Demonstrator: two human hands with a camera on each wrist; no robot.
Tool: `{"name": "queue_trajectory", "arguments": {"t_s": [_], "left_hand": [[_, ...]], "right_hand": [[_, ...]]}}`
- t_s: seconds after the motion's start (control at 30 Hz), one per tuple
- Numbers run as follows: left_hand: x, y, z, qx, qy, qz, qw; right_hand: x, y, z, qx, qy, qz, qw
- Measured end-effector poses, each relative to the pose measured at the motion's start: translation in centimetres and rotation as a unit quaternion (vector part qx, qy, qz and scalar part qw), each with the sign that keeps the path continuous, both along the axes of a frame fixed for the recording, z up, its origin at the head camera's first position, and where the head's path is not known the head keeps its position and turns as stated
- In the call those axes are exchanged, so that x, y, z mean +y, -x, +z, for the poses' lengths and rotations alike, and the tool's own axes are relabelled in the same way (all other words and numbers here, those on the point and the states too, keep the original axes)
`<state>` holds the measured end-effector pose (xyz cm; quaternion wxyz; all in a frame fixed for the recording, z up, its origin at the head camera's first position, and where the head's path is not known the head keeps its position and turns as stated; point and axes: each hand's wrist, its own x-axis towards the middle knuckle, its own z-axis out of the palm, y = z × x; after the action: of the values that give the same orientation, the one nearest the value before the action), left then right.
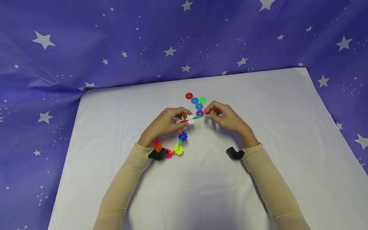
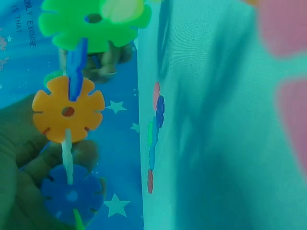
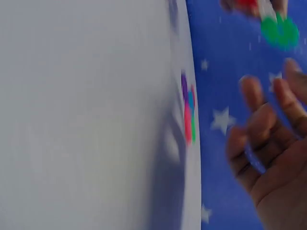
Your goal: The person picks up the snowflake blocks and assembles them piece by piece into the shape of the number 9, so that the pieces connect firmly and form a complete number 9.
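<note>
My left hand [image 1: 166,121] pinches a chain of notched plastic snowflake discs near its upper end, around the white disc [image 1: 190,119] and a red disc [image 1: 183,121]. A green disc [image 1: 197,117] sticks out edge-on from the white one, toward the right. Below the hand, the chain curves through a dark blue disc [image 1: 182,136] and a yellow disc [image 1: 178,150], partly hidden by the left wrist. My right hand [image 1: 227,116] is just right of the green disc; in the right wrist view its fingers [image 3: 261,124] are loosely bent with nothing between them.
Loose discs lie flat on the white tablecloth [image 1: 201,179] beyond the hands: a red disc [image 1: 189,95], blue discs [image 1: 194,100], a light green disc [image 1: 202,100], a purple disc [image 1: 199,113] and a pink one. A starry blue cloth [image 1: 149,38] hangs behind the table.
</note>
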<state>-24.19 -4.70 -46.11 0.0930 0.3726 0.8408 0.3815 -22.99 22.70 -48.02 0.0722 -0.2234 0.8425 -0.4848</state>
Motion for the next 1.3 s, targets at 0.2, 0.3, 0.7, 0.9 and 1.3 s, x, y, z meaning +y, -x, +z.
{"name": "queue_trajectory", "arguments": {"t_s": [0.2,0.3,0.7,0.9,1.3], "left_hand": [[0.0,0.1,-0.2,-0.022,0.002,-0.016,0.9996],[0.0,0.2,-0.3,-0.021,-0.003,-0.03,0.9993],[0.8,0.2,-0.2,-0.065,-0.002,-0.056,0.9963],[1.1,0.1,-0.1,-0.075,-0.009,-0.047,0.9961],[1.6,0.0,-0.7,-0.098,-0.044,-0.005,0.9942]], "right_hand": [[2.1,1.0,-0.8,-0.012,-0.14,-0.019,0.99],[1.9,1.5,-0.9,-0.008,-0.183,-0.001,0.983],[-0.1,2.1,-0.3,-0.032,-0.307,-0.015,0.9511],[0.6,1.9,-0.5,-0.03,-0.293,-0.023,0.9555],[1.2,-0.2,0.7,-0.091,0.023,0.019,0.9955]]}}
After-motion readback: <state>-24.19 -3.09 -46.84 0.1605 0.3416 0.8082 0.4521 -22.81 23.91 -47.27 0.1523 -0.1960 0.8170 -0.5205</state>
